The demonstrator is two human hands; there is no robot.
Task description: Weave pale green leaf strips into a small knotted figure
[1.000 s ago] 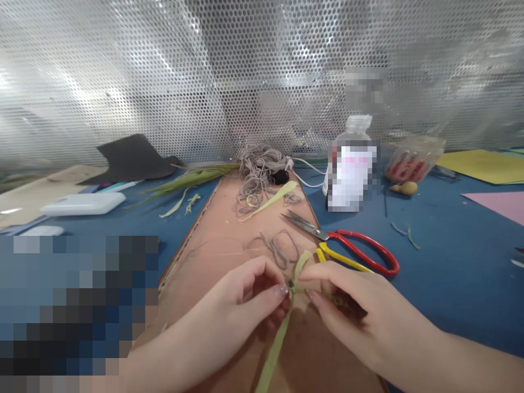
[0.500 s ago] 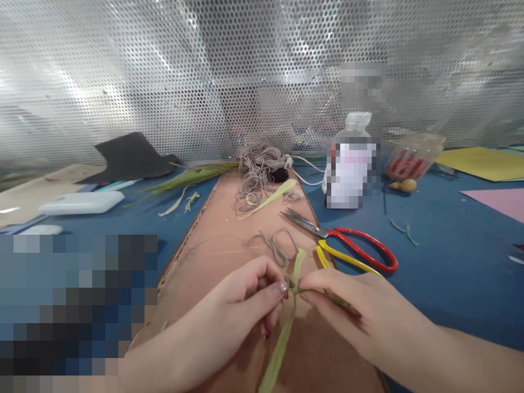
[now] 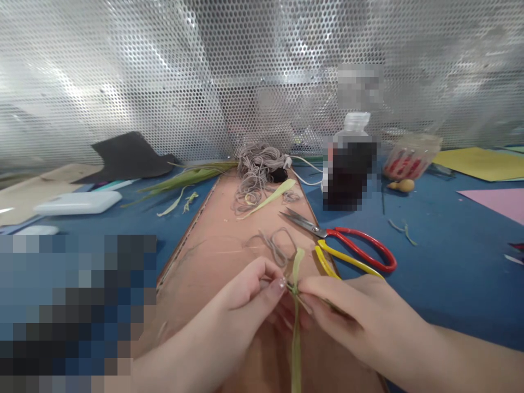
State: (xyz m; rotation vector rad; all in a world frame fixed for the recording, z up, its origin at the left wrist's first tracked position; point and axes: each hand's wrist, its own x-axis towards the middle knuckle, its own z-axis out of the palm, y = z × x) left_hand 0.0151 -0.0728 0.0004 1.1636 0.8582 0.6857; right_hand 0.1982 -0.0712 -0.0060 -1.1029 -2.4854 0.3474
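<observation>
My left hand (image 3: pixel 241 311) pinches, thumb against forefinger, at a small knot in a pale green strip that looks like corn husk (image 3: pixel 296 344). From the other side my right hand (image 3: pixel 356 311) presses its fingers together on the same husk, and a thin stalk-like end shows under its fingers. One end of the strip stands up above the knot; the long tail hangs towards me. Just beyond my right hand lie scissors (image 3: pixel 325 233) with one red and one yellow handle. A loose loop of grey cord (image 3: pixel 273 243) rests ahead of my fingers.
A brown cardboard sheet (image 3: pixel 221 245) lies under my hands on the blue table (image 3: pixel 446 284). Behind are a grey cord bundle (image 3: pixel 262 161), a capped bottle (image 3: pixel 356 123), a clear tub (image 3: pixel 413 155) and a small gourd (image 3: pixel 403 186). Green husks (image 3: pixel 192 176) lie left.
The strip's tail has swung to the right and hangs straight down. My left fingers have shifted slightly at the knot, with the lower ones reaching under it.
</observation>
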